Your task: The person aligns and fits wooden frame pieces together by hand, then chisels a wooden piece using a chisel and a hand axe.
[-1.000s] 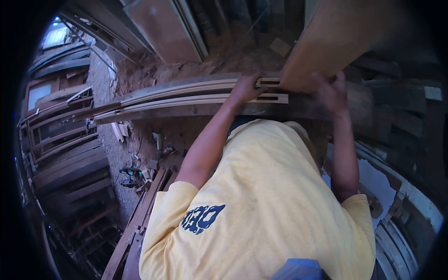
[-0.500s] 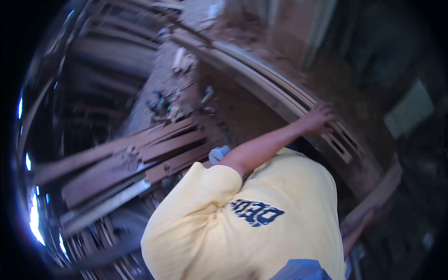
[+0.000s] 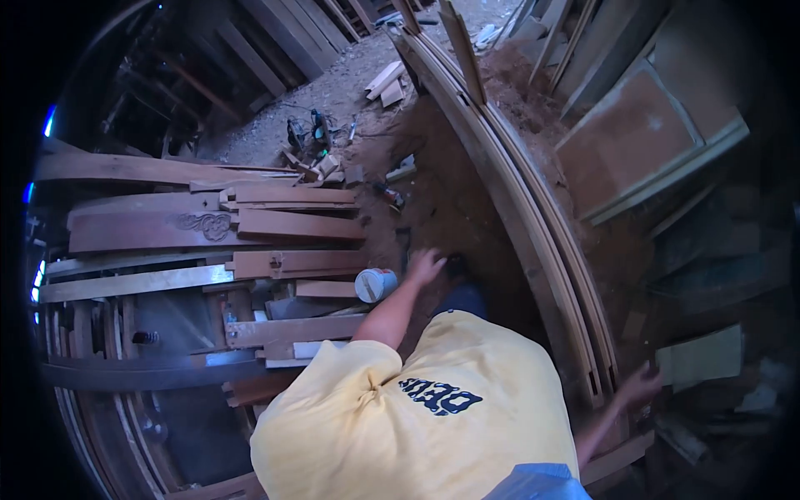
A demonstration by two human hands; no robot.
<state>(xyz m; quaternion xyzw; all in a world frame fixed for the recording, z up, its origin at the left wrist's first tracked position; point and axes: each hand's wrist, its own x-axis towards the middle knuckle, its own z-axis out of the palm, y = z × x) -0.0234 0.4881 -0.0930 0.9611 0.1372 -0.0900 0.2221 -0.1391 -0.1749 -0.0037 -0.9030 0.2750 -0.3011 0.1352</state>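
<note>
My left hand (image 3: 426, 266) is above the dark floor, beside a light blue cup-like container (image 3: 375, 285). Its fingers are apart and it holds nothing. On the right, my right hand (image 3: 641, 386) has its fingers spread with nothing in them, close to the near end of a long grooved wooden frame (image 3: 546, 225). That frame runs from the top middle down to the right. Near my right forearm lies a short wooden board (image 3: 618, 458).
Stacked timber pieces, one a carved board (image 3: 142, 223), lie on the left. Power tools (image 3: 317, 129) and offcuts (image 3: 385, 82) are on the dusty ground further off. Panels (image 3: 629, 137) lean at the upper right, with a pale sheet (image 3: 700, 358) below.
My left hand has come off the long wooden frame and moved left, towards the container. My right hand is now in fuller view near the frame's end. The view has turned.
</note>
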